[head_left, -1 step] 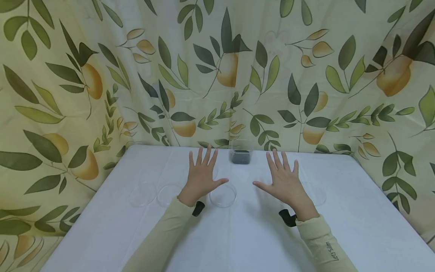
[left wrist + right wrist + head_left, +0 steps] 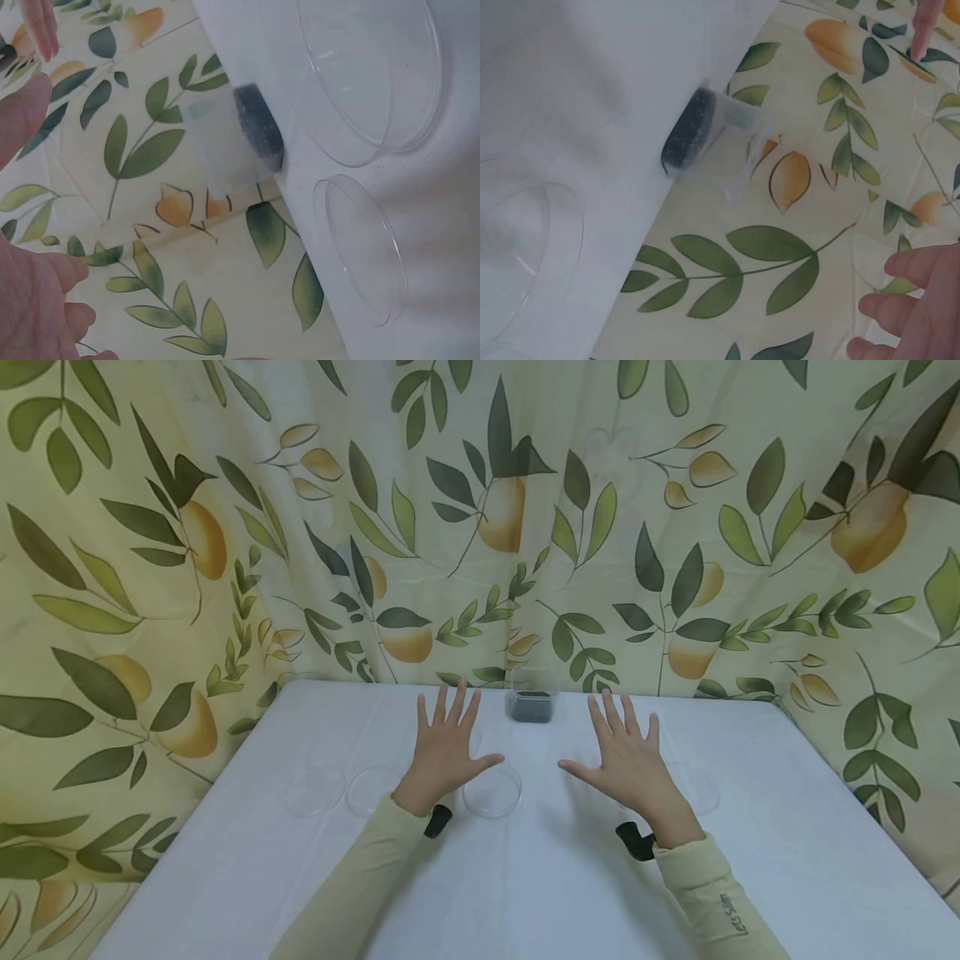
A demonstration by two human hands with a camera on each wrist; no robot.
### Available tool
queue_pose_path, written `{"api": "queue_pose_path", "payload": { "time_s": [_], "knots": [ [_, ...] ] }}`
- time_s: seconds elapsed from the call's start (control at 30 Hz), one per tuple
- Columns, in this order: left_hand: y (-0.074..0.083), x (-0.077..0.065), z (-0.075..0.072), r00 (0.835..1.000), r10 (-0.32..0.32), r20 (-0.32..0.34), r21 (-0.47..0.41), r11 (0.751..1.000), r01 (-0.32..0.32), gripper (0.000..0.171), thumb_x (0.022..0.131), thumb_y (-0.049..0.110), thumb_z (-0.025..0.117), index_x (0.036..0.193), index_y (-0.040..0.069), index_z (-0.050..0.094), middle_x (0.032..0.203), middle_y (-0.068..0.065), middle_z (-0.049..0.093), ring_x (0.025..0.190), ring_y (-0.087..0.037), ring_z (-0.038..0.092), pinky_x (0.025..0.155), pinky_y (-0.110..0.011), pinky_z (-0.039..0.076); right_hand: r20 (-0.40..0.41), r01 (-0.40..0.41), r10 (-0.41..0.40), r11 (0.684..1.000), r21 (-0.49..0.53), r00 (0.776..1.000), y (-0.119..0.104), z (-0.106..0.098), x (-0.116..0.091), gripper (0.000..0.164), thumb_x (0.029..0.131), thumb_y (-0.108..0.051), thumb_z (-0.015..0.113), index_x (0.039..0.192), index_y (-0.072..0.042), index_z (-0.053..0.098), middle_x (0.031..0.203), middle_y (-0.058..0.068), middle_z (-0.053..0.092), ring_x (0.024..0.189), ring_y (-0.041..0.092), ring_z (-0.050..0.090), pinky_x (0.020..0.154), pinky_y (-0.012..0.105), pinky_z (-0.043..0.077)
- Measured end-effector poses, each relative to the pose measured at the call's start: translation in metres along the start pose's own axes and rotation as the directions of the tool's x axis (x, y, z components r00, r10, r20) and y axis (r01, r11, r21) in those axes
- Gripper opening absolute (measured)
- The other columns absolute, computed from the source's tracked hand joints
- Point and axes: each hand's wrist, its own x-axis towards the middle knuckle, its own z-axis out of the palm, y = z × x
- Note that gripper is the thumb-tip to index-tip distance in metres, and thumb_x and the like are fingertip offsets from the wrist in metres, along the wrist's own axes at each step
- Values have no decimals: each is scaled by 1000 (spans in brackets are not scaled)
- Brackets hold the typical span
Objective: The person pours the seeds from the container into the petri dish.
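Both hands are raised over the white table, fingers spread and holding nothing. My left hand is nearest to a clear round dish on its right. Another dish is partly hidden behind that hand. My right hand partly covers one more transparent dish. Between the hands, farther back, stands a clear container with dark contents. The left wrist view shows a large dish and a smaller-looking dish beside this container. In the right wrist view, a dish lies at the left.
Two clear dishes sit side by side on the left of the white-covered table. A curtain with a leaf and fruit print hangs behind the table's back edge. Dark wrist mounts show under both wrists.
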Motion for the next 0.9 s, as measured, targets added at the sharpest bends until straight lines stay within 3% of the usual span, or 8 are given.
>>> {"api": "queue_pose_path", "payload": {
  "time_s": [0.43, 0.9],
  "knots": [
    [-2, -2, 6, 1000, 4, 7, -9, 1000, -4, 100, 80, 70, 52, 152, 15, 9, 160, -9, 2, 147, -34, 2, 114, -60, -2, 7, 11, -11, 1000, -2, 1000, 2, 4, 2, 103, 80, -63, 58, 150, -3, 12, 157, 21, 5, 144, 43, 1, 106, 71, 1],
    [-2, -6, 15, 998, 55, 30, -6, 998, -55, 98, 81, 66, 53, 152, 13, 12, 159, -10, 5, 147, -33, 4, 114, -60, -1, -30, 55, -57, 997, -47, 998, 3, 15, 15, 103, 80, -62, 58, 150, -1, 14, 156, 21, 11, 144, 42, 9, 108, 69, 6]
  ]
}}
